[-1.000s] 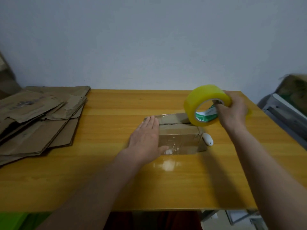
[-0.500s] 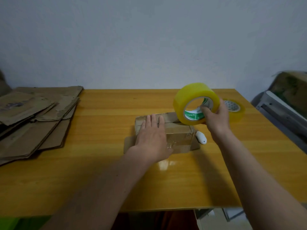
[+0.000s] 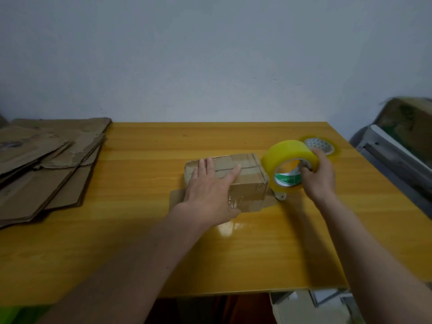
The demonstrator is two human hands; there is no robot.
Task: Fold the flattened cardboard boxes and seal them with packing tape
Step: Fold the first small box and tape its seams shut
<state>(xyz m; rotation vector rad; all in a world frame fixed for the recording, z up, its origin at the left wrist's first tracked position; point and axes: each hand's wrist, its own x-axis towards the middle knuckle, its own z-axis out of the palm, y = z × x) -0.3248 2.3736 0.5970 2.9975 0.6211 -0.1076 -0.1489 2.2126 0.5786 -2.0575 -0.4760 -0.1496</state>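
Observation:
A small folded cardboard box (image 3: 247, 181) stands in the middle of the yellow wooden table (image 3: 233, 253), its top flaps closed and its lower flaps splayed on the tabletop. My left hand (image 3: 210, 190) lies flat on the box's top and near side, fingers straight. My right hand (image 3: 315, 176) grips a thick yellow roll of packing tape (image 3: 288, 157), fingers hooked through its core, holding it at the box's right end. A small white object (image 3: 281, 196) peeks out under the roll.
A stack of flattened cardboard boxes (image 3: 46, 167) covers the table's left end. A second, thinner tape roll (image 3: 321, 145) lies flat at the back right. Grey equipment (image 3: 397, 164) stands beyond the right edge. A wall runs behind the table.
My right hand has brought the tape roll down and left, to the box's right end. My left hand has slid from beside the box onto its top. The second roll came into view.

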